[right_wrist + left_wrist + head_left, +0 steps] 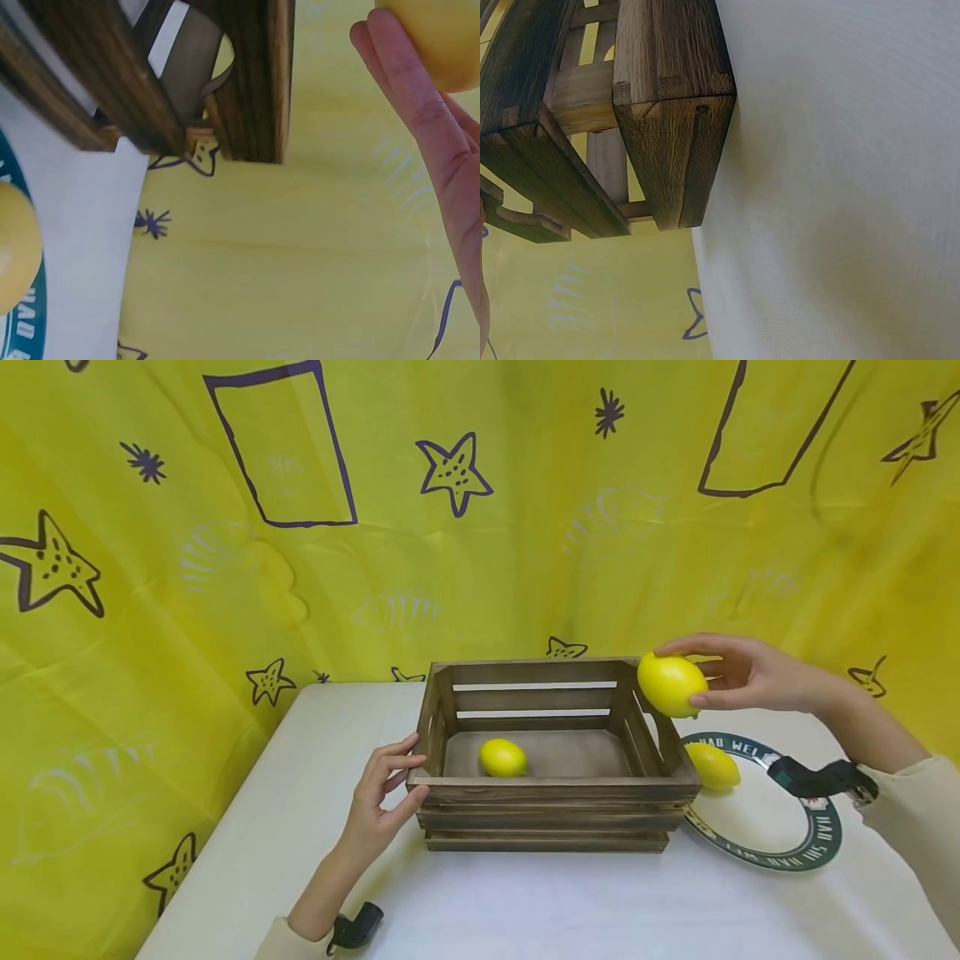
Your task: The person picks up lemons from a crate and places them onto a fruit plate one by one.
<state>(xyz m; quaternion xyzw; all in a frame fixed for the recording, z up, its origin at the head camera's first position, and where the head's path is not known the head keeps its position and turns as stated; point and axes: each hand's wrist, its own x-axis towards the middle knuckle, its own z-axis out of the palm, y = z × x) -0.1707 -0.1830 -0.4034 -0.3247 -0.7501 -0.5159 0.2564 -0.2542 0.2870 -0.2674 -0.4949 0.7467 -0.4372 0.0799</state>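
My right hand [742,672] pinches a yellow lemon [670,685] between thumb and fingers, above the right end of a brown slatted wooden crate [551,814]. In the right wrist view, this held lemon [442,45] shows at the top right, partly cut off. A second lemon [503,757] lies on the crate floor, left of the middle. Another lemon [714,767] rests on a white plate with a green lettered rim [821,835], partly behind the crate's right side. My left hand [382,793] holds the crate's front left corner, thumb at the front and fingers along the left side.
The crate and plate stand on a white-covered table [345,735]. Behind it hangs a yellow curtain [517,568] printed with dark starfish and outlines. Black straps with mounts sit on both wrists. The crate's end wall [255,82] has a rounded handle opening.
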